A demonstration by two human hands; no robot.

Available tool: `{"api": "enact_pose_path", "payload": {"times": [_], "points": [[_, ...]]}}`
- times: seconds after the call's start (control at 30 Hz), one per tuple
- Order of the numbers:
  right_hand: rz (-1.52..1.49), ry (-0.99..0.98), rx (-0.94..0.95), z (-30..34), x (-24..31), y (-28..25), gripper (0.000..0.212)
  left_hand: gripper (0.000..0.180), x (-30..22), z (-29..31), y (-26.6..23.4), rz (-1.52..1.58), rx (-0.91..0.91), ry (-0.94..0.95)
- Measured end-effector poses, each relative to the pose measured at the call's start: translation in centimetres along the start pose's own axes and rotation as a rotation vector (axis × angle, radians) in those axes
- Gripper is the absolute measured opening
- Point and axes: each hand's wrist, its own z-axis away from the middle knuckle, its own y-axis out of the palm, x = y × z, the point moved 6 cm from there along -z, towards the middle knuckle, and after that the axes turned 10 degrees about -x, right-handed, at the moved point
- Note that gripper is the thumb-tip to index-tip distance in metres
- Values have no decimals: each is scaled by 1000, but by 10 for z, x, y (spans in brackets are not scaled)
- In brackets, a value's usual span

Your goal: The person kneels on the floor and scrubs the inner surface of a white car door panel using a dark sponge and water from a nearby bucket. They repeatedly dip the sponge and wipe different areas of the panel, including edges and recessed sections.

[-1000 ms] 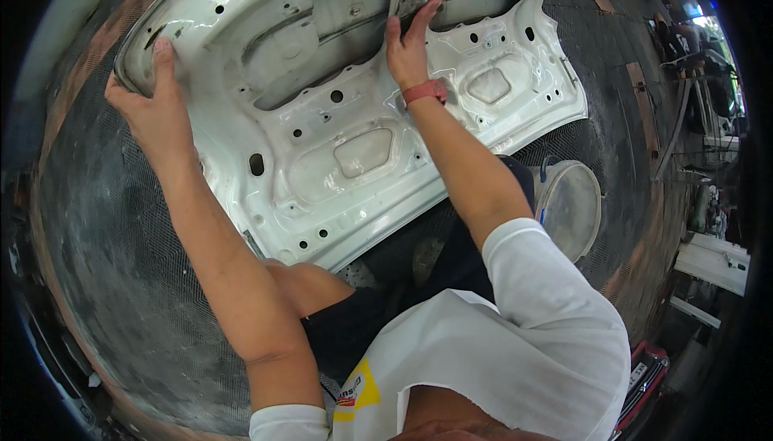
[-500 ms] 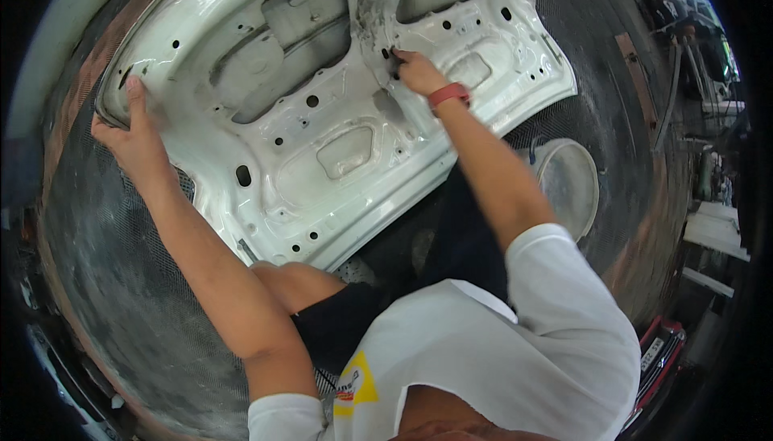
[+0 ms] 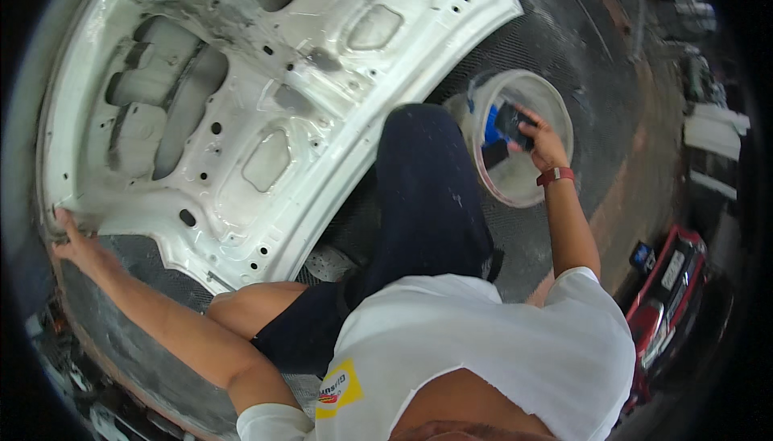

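Note:
A white car body panel (image 3: 241, 208), wet and smudged with grey, lies with its ribbed, hole-pierced inner side up. At its left corner my left hand (image 3: 78, 246) is closed on the edge, thumb on top and fingers beneath. To the right, my right hand (image 3: 547, 146) reaches inside a whitish round bucket (image 3: 568, 111). Its fingers are closed on a dark flat pad (image 3: 510, 123), whose exact kind I cannot make out. Beside the pad, a blue item (image 3: 490, 125) and another dark flat piece (image 3: 493, 154) show in the bucket.
My bent knee (image 3: 431, 151) in dark shorts stands between panel and bucket. Black textured matting (image 3: 515, 47) covers the floor around them. Farther right are white parts (image 3: 713, 131) and a red and black car part (image 3: 664, 288).
My right hand has left the panel's middle rib and moved right into the bucket, where it holds the dark pad. My left hand stays on the panel's corner. The view has turned rightward.

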Motion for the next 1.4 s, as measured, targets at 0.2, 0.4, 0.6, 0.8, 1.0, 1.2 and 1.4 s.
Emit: {"api": "enact_pose_path", "payload": {"times": [0.2, 0.4, 0.6, 0.8, 1.0, 1.2, 1.4], "points": [[974, 64, 261, -129, -152, 44, 40, 109, -8, 2, 17, 137, 50, -6], [1436, 207, 216, -150, -229, 31, 30, 109, -28, 24, 3, 24, -38, -28], [1166, 289, 177, -151, -222, 20, 26, 114, -42, 47, 16, 131, 24, -32], [-164, 450, 420, -115, -109, 9, 29, 108, -36, 44, 13, 53, -39, 5], [-378, -45, 288, -25, 110, 30, 25, 100, -40, 44, 20, -4, -147, 128], [68, -870, 453, 142, 289, 297, 46, 98, -35, 46, 25, -2, -241, 293], [-246, -931, 549, 250, 348, 461, 44, 107, -23, 50, 7, -49, -174, 193]]}}
